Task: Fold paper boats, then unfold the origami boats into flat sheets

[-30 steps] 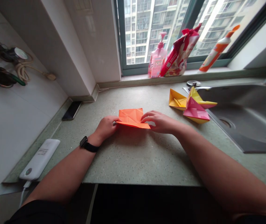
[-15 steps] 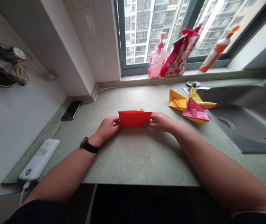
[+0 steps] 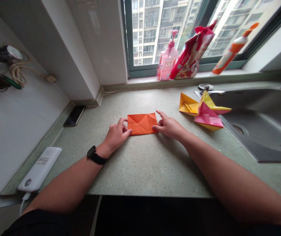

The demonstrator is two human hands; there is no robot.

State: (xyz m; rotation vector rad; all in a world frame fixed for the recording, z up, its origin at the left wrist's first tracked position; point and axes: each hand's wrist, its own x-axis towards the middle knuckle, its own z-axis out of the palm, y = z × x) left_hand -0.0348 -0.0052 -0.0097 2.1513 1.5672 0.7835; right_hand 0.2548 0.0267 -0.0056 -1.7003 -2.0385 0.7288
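1. Creased orange paper [image 3: 141,124] lay mid-way across the surface [image 3: 140,164]; folding seemed in hand.
2. The left hand [image 3: 116,135] and right hand [image 3: 170,126] were apart, thumbs touching its ends, fingers loose.
3. Next, aligned edges seemed needed.
4. Print on the far pump bottle [image 3: 167,64], red bag [image 3: 192,55] and left power bank [image 3: 40,168] was unreadable.

orange sheet [image 3: 141,125]: matt paper (well creased) | counter [image 3: 140,167]: smooth, speckled | sink [image 3: 268,121]: satiny metal
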